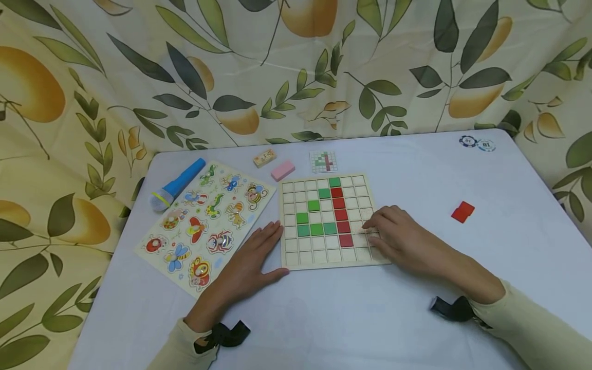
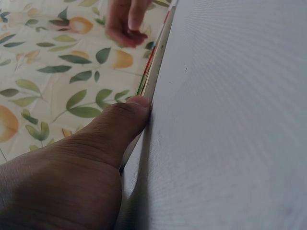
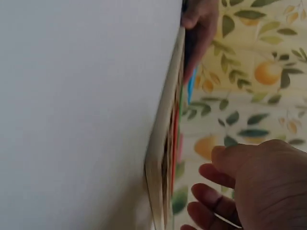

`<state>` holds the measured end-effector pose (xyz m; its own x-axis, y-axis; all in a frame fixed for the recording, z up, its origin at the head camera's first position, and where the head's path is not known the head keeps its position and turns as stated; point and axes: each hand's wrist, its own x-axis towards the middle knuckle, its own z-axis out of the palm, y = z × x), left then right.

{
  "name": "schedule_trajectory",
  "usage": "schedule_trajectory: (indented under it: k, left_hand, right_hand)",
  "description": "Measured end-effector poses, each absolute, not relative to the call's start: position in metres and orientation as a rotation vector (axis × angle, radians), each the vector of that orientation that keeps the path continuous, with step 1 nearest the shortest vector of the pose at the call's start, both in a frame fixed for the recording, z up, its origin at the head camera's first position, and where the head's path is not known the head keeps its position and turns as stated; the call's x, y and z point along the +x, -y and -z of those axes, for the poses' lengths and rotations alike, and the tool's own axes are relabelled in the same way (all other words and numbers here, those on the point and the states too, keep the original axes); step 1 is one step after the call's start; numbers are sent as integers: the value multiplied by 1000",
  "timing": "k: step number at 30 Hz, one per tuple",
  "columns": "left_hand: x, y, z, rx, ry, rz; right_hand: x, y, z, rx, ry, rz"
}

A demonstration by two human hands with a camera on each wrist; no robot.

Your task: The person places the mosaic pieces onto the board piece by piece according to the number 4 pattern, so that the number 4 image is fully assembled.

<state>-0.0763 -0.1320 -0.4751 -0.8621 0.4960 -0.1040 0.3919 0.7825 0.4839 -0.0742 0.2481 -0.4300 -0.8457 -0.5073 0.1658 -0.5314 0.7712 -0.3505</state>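
Note:
A wooden grid board (image 1: 319, 254) lies mid-table, bearing a green tile (image 1: 316, 229) pattern and a column of red tiles (image 1: 342, 216). My left hand (image 1: 252, 262) lies flat on the cloth, its thumb (image 2: 136, 108) against the board's left edge (image 2: 156, 72). My right hand (image 1: 400, 239) rests on the board's right columns with loosely curled fingers (image 3: 211, 196), their tips on the empty cells. I see no tile in it. A loose red tile (image 1: 463, 211) lies on the table to the right of that hand.
A small pattern card (image 1: 323, 161), a pink block (image 1: 282, 170) and a wooden block (image 1: 264, 158) lie behind the board. An insect puzzle board (image 1: 208, 223) and a blue flashlight (image 1: 177, 185) lie left. Two chips (image 1: 476, 143) sit far right. A leaf-print curtain (image 1: 296, 67) hangs behind.

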Motion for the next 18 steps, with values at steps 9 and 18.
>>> schedule_trajectory:
  k: [9, 18]
  left_hand:
    - [-77, 132, 474, 701, -2759, -651]
    - [-75, 131, 473, 676, -2755, -655]
  right_hand:
    - [-58, -345, 405, 466, 2839, -573]
    - [-48, -423, 428, 62, 2952, -782]
